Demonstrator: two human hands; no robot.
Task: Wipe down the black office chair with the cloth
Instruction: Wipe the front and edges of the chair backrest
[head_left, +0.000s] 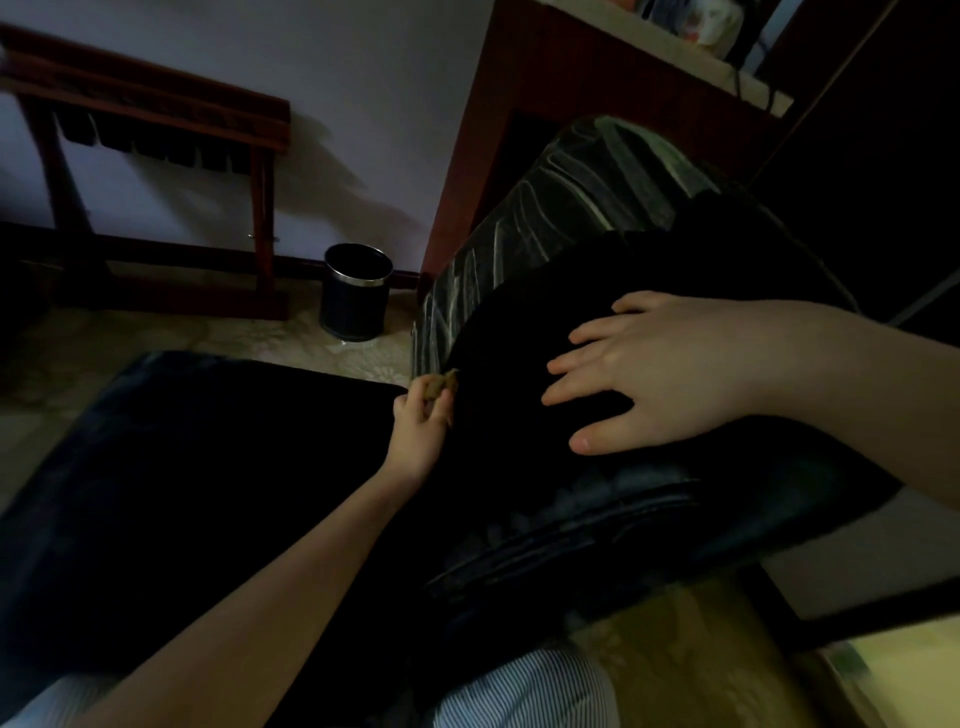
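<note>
The black office chair (519, 457) fills the middle of the view, its backrest lying across from the upper middle to the lower right and its seat spreading to the left. My left hand (418, 428) pinches a small brownish cloth (440, 383) against the backrest's left edge, where it meets the seat. My right hand (649, 374) lies flat on the backrest with its fingers spread. Pale streaks show on the chair's upper edge.
A black waste bin (356, 293) with a metal rim stands on the patterned floor by the wall. A dark red wooden rack (150, 156) stands at the left. A wooden desk (597, 93) rises behind the chair.
</note>
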